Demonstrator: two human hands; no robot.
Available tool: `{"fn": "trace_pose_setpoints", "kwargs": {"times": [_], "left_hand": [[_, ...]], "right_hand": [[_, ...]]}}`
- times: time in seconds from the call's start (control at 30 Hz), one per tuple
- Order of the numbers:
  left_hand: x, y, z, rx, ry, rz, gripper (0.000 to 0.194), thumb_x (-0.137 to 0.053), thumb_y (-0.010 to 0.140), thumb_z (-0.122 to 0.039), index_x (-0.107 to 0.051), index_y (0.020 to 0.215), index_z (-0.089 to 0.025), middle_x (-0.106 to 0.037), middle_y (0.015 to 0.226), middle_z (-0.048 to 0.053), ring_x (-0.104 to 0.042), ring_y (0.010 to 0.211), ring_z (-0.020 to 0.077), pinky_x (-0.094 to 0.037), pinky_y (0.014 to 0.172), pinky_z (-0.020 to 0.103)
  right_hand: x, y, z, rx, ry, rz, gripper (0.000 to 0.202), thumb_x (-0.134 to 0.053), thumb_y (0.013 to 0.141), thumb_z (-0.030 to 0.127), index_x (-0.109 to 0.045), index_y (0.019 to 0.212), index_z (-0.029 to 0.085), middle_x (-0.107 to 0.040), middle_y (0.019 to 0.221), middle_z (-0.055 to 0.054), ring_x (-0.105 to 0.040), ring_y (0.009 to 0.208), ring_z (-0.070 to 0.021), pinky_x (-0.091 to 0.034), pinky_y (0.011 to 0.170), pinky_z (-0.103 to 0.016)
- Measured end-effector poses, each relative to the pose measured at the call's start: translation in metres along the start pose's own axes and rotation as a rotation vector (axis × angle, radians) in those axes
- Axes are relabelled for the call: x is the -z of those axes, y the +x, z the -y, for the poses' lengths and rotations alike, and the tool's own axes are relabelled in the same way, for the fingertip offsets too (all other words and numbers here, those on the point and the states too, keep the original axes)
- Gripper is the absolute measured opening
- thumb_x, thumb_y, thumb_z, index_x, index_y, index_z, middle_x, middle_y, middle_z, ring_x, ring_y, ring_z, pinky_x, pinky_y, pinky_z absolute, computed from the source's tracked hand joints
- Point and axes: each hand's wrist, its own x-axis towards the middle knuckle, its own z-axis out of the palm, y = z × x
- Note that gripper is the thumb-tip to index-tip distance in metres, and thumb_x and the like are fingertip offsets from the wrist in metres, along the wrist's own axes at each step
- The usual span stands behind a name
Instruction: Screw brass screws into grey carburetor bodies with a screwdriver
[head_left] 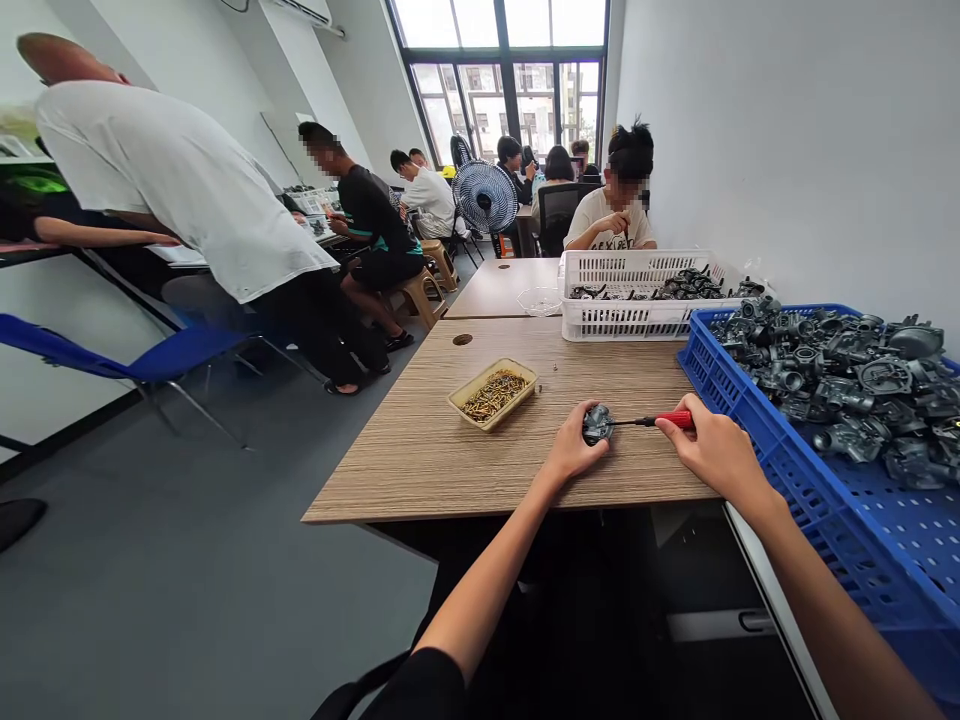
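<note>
Head view: Dark lettering runs across the front of the off-white short-sleeved shirt [589, 225] of the person seated at the far side; it is partly covered by that person's hand and cannot be read with certainty. Markings on the other items are too small to tell.

The small grey metal casting [597, 425] is compact and roughly rounded, with a dull silver surface and darker recesses; finer detail is too small to tell. It is located above the near part of the brown wood-grain table [405, 460]. The left hand [576, 442] is closed around it from the left. The right hand [709, 445] is clamped on the red handle of a screwdriver [675, 420], whose dark shaft points left, its tip at the right side of the casting. Engagement of the tip cannot be confirmed.

Left of the casting and farther back stands a cream rectangular plastic tray [516, 408] containing brass-coloured screws [495, 393]. To the right, a blue perforated plastic crate [795, 485] holds piled grey metal castings [885, 376]. At the far side, a white slotted plastic basket [637, 325] contains dark parts [686, 284].
</note>
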Motion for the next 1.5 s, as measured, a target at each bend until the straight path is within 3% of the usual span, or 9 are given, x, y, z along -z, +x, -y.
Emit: {"fn": "trace_pose_setpoints", "kwargs": {"times": [0.27, 0.53, 0.67, 0.8, 0.9, 1.03, 1.33, 1.5], "left_hand": [[-0.001, 0.001, 0.003, -0.014, 0.008, -0.003, 0.068, -0.067, 0.072, -0.021, -0.05, 0.138, -0.02, -0.062, 0.135, 0.01, -0.06, 0.123, 0.0244, -0.044, 0.112, 0.04], [-0.002, 0.0, 0.002, -0.009, 0.019, -0.006, 0.068, -0.067, 0.073, -0.02, -0.05, 0.139, -0.02, -0.062, 0.136, 0.01, -0.06, 0.123, 0.0236, -0.044, 0.112, 0.038], [-0.002, -0.001, 0.002, -0.025, 0.025, -0.004, 0.068, -0.067, 0.073, -0.02, -0.05, 0.138, -0.02, -0.062, 0.135, 0.009, -0.06, 0.123, 0.0233, -0.045, 0.112, 0.038], [-0.002, 0.0, 0.0, -0.033, 0.027, 0.003, 0.067, -0.068, 0.072, -0.02, -0.051, 0.137, -0.02, -0.064, 0.133, 0.009, -0.061, 0.122, 0.0234, -0.045, 0.112, 0.038], [-0.002, 0.0, -0.001, -0.027, 0.033, -0.002, 0.067, -0.067, 0.072, -0.019, -0.051, 0.137, -0.02, -0.064, 0.133, 0.009, -0.061, 0.121, 0.0233, -0.045, 0.112, 0.039], [0.0, -0.001, -0.004, -0.021, 0.047, 0.001, 0.068, -0.068, 0.073, -0.019, -0.05, 0.138, -0.02, -0.063, 0.135, 0.009, -0.061, 0.122, 0.0233, -0.046, 0.112, 0.039], [0.005, -0.001, -0.013, 0.006, 0.065, 0.013, 0.07, -0.07, 0.072, -0.02, -0.051, 0.139, -0.022, -0.062, 0.138, 0.009, -0.06, 0.126, 0.0242, -0.045, 0.114, 0.039], [0.009, 0.0, -0.013, 0.023, 0.064, 0.048, 0.072, -0.074, 0.075, -0.031, -0.05, 0.142, -0.023, -0.06, 0.143, 0.009, -0.057, 0.13, 0.0284, -0.042, 0.116, 0.046]], "right_hand": [[-0.003, 0.0, -0.005, 0.203, 0.254, 0.032, 0.018, -0.049, 0.098, 0.042, -0.044, 0.107, 0.028, -0.07, 0.086, -0.001, -0.067, 0.073, -0.0213, -0.04, 0.063, -0.028], [-0.004, 0.0, 0.001, 0.026, 0.018, -0.034, 0.021, -0.049, 0.099, 0.048, -0.049, 0.099, 0.027, -0.07, 0.079, -0.003, -0.066, 0.07, -0.0248, -0.028, 0.058, -0.028], [-0.004, 0.008, -0.017, 0.05, 0.148, -0.076, 0.023, -0.054, 0.095, 0.05, -0.056, 0.1, 0.028, -0.069, 0.074, 0.0, -0.063, 0.066, -0.0211, -0.033, 0.058, -0.027], [-0.01, 0.023, -0.045, 0.031, 0.308, -0.241, 0.027, -0.059, 0.091, 0.051, -0.066, 0.1, 0.027, -0.069, 0.072, 0.001, -0.058, 0.06, -0.0172, -0.042, 0.063, -0.029], [-0.024, 0.033, -0.061, 0.02, 0.359, -0.309, 0.032, -0.059, 0.091, 0.049, -0.072, 0.108, 0.025, -0.077, 0.09, -0.003, -0.063, 0.067, -0.0183, -0.048, 0.07, -0.032], [-0.054, 0.041, -0.073, 0.028, 0.358, -0.274, 0.038, -0.057, 0.091, 0.046, -0.074, 0.116, 0.023, -0.078, 0.106, -0.007, -0.067, 0.076, -0.0213, -0.052, 0.078, -0.036], [-0.116, 0.042, -0.09, 0.175, 0.177, -0.172, 0.046, -0.047, 0.096, 0.038, -0.065, 0.135, 0.023, -0.071, 0.104, -0.01, -0.067, 0.095, -0.0272, -0.052, 0.089, -0.042], [-0.123, 0.035, -0.074, 0.194, 0.125, -0.174, 0.045, -0.055, 0.092, 0.045, -0.067, 0.132, 0.026, -0.065, 0.111, -0.012, -0.061, 0.107, -0.0307, -0.05, 0.098, -0.049]]}}
